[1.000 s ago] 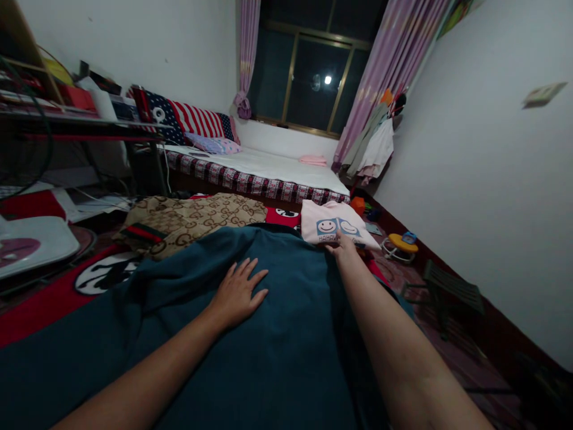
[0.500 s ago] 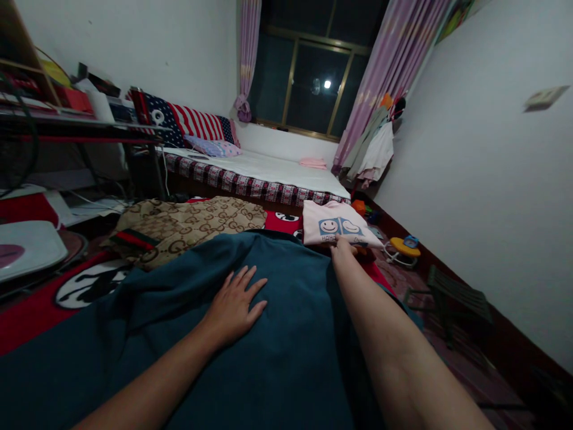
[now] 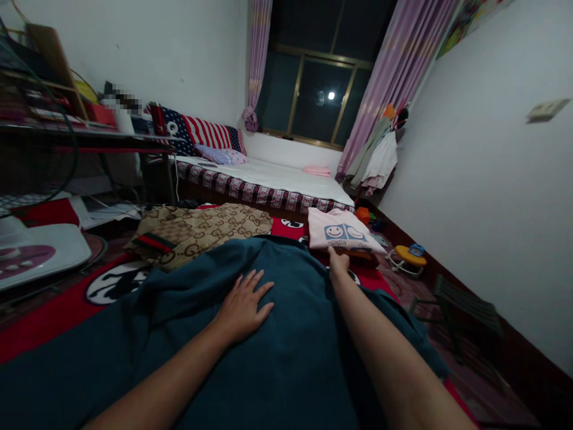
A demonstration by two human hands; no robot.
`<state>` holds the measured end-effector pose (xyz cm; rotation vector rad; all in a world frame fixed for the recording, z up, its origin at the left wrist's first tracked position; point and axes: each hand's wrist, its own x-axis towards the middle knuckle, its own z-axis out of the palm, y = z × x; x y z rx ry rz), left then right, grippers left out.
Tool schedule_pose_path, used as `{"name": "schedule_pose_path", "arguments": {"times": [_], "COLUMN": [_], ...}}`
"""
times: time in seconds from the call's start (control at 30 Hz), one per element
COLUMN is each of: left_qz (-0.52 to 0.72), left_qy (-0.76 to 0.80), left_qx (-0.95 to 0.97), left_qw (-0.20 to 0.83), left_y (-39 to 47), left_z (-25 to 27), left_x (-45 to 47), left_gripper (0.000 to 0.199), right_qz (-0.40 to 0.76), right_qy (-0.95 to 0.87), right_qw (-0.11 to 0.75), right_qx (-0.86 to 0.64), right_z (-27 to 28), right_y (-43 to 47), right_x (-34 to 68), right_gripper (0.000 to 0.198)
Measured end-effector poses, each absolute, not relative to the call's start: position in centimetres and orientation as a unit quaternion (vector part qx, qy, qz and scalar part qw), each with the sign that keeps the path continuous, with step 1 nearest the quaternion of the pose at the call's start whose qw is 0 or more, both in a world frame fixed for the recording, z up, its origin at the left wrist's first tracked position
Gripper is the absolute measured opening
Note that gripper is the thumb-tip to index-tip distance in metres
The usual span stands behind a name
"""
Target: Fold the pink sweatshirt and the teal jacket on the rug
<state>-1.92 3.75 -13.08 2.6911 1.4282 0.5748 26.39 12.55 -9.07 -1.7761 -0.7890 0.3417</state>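
My left fingers [image 3: 264, 291] lie spread and flat on the teal shirt [image 3: 286, 346] across the lower middle of the frame, probably steadying it, while my right fingers [image 3: 333, 255] are bunched at its edge right of centre; I cannot tell whether they pinch cloth. Past its collar, the pink top [image 3: 320, 230] and brown cloth [image 3: 233, 220] lie apart on the red blanket [image 3: 281, 228], likely leaving the shirt room.

Red cloth [image 3: 49, 322] bears a spread teal garment [image 3: 290, 340], a patterned tan garment [image 3: 228, 221] and a small pile [image 3: 360, 255] topped by a pink shirt [image 3: 342, 230].
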Motion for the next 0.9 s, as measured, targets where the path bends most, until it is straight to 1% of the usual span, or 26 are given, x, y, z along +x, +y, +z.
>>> {"name": "schedule_pose_path", "arguments": {"times": [0.07, 0.13, 0.2, 0.23, 0.27, 0.33, 0.4, 0.43, 0.57, 0.67, 0.73, 0.8, 0.9], "left_qz": [0.198, 0.233, 0.289, 0.317, 0.338, 0.356, 0.345, 0.334, 0.31, 0.352, 0.375, 0.367, 0.351], "left_qy": [0.458, 0.457, 0.471, 0.485, 0.504, 0.548, 0.589, 0.605, 0.608, 0.589, 0.578, 0.573, 0.589], "left_qx": [0.867, 0.858, 0.833, 0.813, 0.79, 0.745, 0.717, 0.71, 0.725, 0.725, 0.721, 0.729, 0.723], "left_qw": [0.018, 0.007, -0.031, -0.06, -0.09, -0.134, -0.144, -0.138, -0.094, -0.067, -0.07, -0.075, -0.081], "left_y": [3.8, 3.6, 3.3, 3.1, 3.0, 3.1, 3.8, 4.3, 7.0, 9.1, 10.5, 11.6, 12.1], "left_z": [-13.1, -12.7, -11.9, -11.5, -11.0, -10.4, -10.2, -10.3, -9.9, -7.3, -5.1, -3.3, -2.6], "left_x": [-1.9, -1.9, -2.0, -2.2, -2.4, -3.0, -4.0, -4.5, -6.3, -6.3, -5.4, -4.1, -1.7], "left_gripper": [0.049, 0.049, 0.051, 0.053, 0.056, 0.063, 0.07, 0.069, 0.049, 0.042, 0.041, 0.04, 0.04], "right_qz": [0.136, 0.078, -0.011, -0.045, -0.064, -0.081, -0.09, -0.092, -0.107, -0.155, -0.204, -0.244, -0.239], "right_qy": [-0.41, -0.518, -0.609, -0.636, -0.653, -0.685, -0.715, -0.726, -0.75, -0.724, -0.678, -0.633, -0.662], "right_qw": [0.491, 0.382, 0.245, 0.196, 0.173, 0.17, 0.19, 0.199, 0.19, 0.176, 0.188, 0.204, 0.184], "right_qx": [-0.757, -0.761, -0.755, -0.745, -0.734, -0.704, -0.667, -0.652, -0.624, -0.649, -0.681, -0.706, -0.686], "right_z": [-9.9, -10.4, -10.7, -10.8, -10.8, -11.0, -11.2, -11.3, -10.3, -7.1, -4.6, -2.9, -3.1], "right_y": [10.7, 8.8, 7.2, 6.5, 5.7, 4.3, 2.8, 2.1, 0.3, 0.8, 1.6, 2.1, 1.1], "right_x": [24.8, 23.3, 22.2, 21.9, 21.6, 21.4, 21.3, 21.4, 22.6, 24.1, 24.6, 24.0, 22.0], "right_gripper": [0.065, 0.073, 0.067, 0.06, 0.053, 0.043, 0.038, 0.036, 0.034, 0.036, 0.039, 0.046, 0.051]}}
